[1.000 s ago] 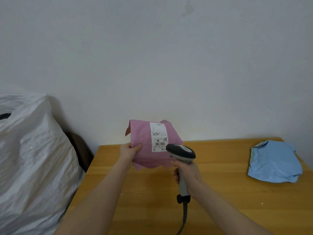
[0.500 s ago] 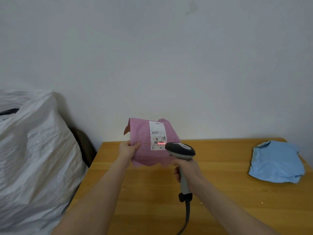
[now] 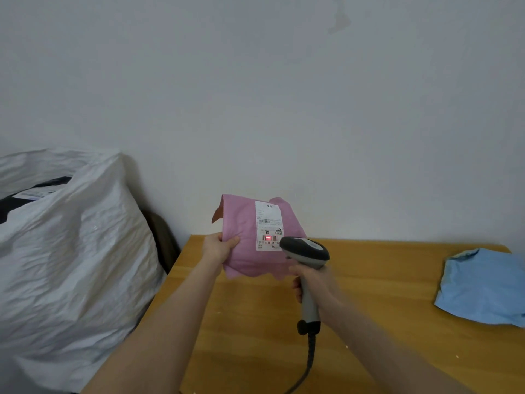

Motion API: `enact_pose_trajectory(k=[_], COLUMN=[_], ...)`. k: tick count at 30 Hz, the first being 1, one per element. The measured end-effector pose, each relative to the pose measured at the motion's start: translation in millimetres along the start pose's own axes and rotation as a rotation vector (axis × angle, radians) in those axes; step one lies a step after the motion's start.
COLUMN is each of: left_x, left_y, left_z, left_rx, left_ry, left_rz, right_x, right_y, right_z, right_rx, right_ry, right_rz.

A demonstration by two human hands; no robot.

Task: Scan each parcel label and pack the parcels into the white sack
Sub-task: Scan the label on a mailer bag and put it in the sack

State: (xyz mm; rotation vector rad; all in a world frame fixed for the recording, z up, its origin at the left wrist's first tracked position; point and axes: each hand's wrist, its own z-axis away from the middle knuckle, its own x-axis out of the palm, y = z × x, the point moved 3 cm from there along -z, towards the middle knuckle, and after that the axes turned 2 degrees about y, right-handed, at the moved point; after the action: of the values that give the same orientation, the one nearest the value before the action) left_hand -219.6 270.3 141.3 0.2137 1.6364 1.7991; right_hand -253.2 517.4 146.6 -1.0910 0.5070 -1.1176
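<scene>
Both curled: left hand (image 3: 220, 248) on pink parcel (image 3: 244, 223), right hand (image 3: 318, 282) round scanner (image 3: 305, 248); label (image 3: 268, 223) unreadable.

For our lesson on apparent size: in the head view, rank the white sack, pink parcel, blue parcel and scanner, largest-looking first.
1. white sack
2. pink parcel and blue parcel: too alike to rank
3. scanner, smallest

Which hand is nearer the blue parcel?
Right. The right hand, gripping the scanner, is left of the blue parcel and apart from it. The left hand, holding the pink parcel, is farther left.
</scene>
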Motion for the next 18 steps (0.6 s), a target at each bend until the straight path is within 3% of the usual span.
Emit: enact_pose_trajectory(k=[9,18], left_x=[-81,-252], left_y=[60,140], left_z=[-6,-63], left_rx=[0.187,0.392], left_ry=[0.106,0.361], left_rz=[0.016,0.094], right_x=[78,273], right_y=[-54,-136], right_z=[-20,-29], right_rx=[-0.162,-0.344], right_ry=[-0.097,-0.3], right_rz=[0.016,-0.008])
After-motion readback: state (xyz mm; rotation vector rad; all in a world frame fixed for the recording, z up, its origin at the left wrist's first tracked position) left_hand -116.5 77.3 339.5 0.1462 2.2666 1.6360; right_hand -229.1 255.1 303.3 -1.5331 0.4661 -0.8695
